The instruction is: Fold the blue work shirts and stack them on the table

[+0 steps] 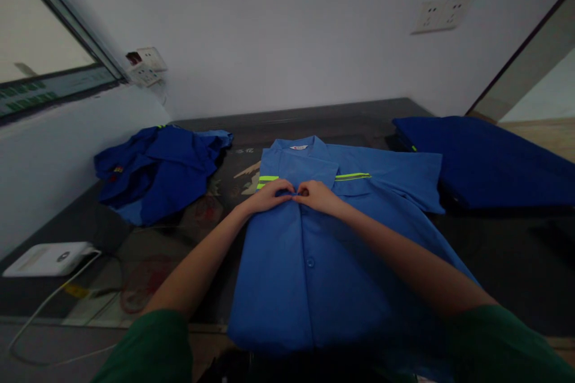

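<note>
A light blue short-sleeved shirt [278, 275] with yellow-green stripes lies front up on the dark table [476, 251], its collar toward the wall. On its front placket, below the collar, my left hand [271, 194] and my right hand [317, 197] meet. Both hands pinch the shirt's front edge with thumb and fingers, their tips nearly touching. Whether a button is between the fingertips is hidden. Lower on the placket a round button [310, 262] shows. The shirt's left-side sleeve is not spread out, while the right-side one lies flat.
A crumpled dark blue garment [164, 161] lies at the back left. Folded dark blue clothing [485, 161] sits on the right. At the left edge are a white device [49, 259] and its cable [49, 299]. Behind the table stands a wall [287, 36] with sockets [442, 14].
</note>
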Available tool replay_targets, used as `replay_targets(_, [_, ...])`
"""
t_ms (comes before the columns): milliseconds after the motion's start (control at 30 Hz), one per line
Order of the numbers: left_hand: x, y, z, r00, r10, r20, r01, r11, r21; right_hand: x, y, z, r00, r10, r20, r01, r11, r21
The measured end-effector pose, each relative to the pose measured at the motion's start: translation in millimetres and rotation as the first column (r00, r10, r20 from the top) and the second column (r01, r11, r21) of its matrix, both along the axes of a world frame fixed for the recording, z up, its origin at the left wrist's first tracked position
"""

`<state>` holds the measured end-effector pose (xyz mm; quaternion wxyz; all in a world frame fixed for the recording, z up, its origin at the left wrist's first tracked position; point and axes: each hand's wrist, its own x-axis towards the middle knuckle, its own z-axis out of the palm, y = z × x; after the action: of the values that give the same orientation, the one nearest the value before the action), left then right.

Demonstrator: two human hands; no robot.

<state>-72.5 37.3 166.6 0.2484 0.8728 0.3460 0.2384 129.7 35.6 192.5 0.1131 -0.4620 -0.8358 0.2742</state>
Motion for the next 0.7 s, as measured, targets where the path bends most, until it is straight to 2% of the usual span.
replay_targets(133, [2, 0, -2.1, 0.997, 0.069, 0.024, -0.068, 0.997, -0.037, 7, 10, 1.2, 0.991, 0.053, -0.125, -0.069, 0.989, -0.130])
replay_targets(200, [2, 0, -2.3, 0.997, 0.075, 0.030, -0.073, 0.996, -0.051, 11, 13, 1.0, 0.981, 0.094, -0.168, -0.131, 0.965, -0.227])
replay_targets(267, [3, 1, -2.6, 0.997, 0.065, 0.030, -0.063, 0.997, -0.053, 13, 11, -0.3, 0.976, 0.127, -0.178, -0.172, 0.949, -0.265])
replay_targets(333, [2, 1, -3.3, 0.998, 0.058, 0.031, -0.056, 0.997, -0.052, 12, 5, -2.3, 0.982, 0.125, -0.143, -0.152, 0.968, -0.199])
replay_targets(400, [2, 2, -4.5, 0.998, 0.058, 0.035, -0.056, 0.997, -0.057, 7, -4, -4.8, 0.993, 0.066, -0.094, -0.072, 0.996, -0.060])
replay_targets(533, [1, 3, -6.5, 0.997, 0.071, 0.037, -0.068, 0.995, -0.077, -3, -17, -9.9, 0.995, -0.036, -0.092, 0.053, 0.980, 0.190])
replay_targets(600, [1, 3, -5.7, 0.996, 0.087, 0.031, -0.084, 0.992, -0.092, -5, -17, -12.4, 0.993, -0.053, -0.103, 0.074, 0.973, 0.217])
replay_targets(700, [2, 1, -2.6, 0.994, 0.101, 0.035, -0.096, 0.987, -0.128, -5, -10, -16.8, 0.988, -0.095, -0.120, 0.116, 0.976, 0.183])
